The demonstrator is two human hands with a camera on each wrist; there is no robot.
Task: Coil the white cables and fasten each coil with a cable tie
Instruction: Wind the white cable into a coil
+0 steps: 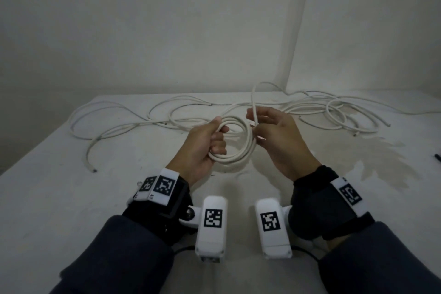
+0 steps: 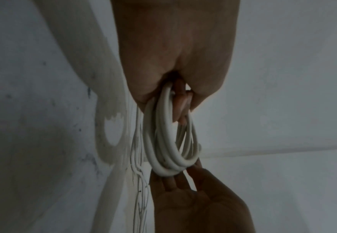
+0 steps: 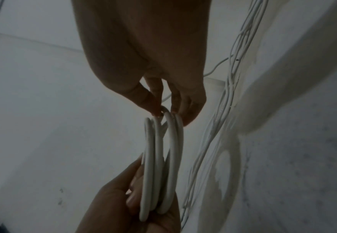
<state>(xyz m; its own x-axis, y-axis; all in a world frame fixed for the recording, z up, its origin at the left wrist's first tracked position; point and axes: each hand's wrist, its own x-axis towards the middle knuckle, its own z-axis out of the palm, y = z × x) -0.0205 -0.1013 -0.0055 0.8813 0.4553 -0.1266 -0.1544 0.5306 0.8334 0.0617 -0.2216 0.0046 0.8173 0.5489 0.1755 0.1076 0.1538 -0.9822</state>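
A coil of white cable [image 1: 238, 141] with several loops hangs above the table between both hands. My left hand [image 1: 210, 141] grips the coil's left side, fingers curled through the loops [image 2: 169, 126]. My right hand [image 1: 265, 126] pinches the cable's free strand [image 1: 254, 107] at the coil's right edge; in the right wrist view thumb and fingers [image 3: 157, 107] meet on the cable at the top of the coil [image 3: 159, 165]. The strand rises from the right hand and arcs back to the loose cables. No cable tie is visible.
Several loose white cables [image 1: 133, 117] sprawl across the far half of the white table [image 1: 59, 198], with another tangle at the right [image 1: 338, 112]. A dark object [image 1: 438, 157] lies at the right edge. A white wall stands behind.
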